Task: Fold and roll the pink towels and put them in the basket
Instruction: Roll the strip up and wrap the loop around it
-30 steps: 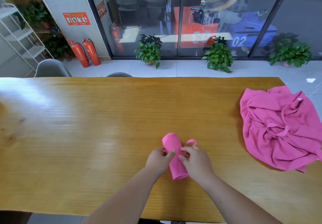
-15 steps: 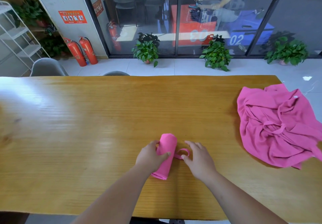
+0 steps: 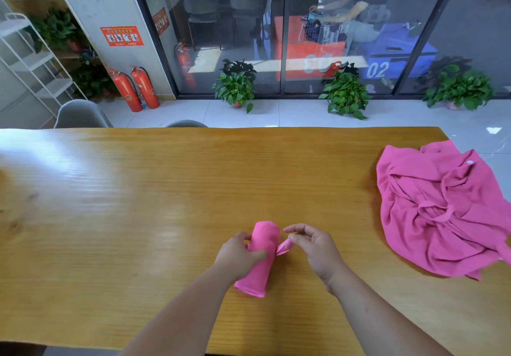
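Head view: left hand [image 3: 240,254] grips rolled towel [image 3: 260,256].

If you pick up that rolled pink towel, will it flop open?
Likely soft and bendy, being cloth like the crumpled pile. The rolled towel might unroll if released: the left hand grips it, and its loop isn't around it.

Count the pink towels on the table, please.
2 at least. One roll lies near the front edge, gripped by the left hand. A crumpled pile lies at the table's right end; it may hold more towels.
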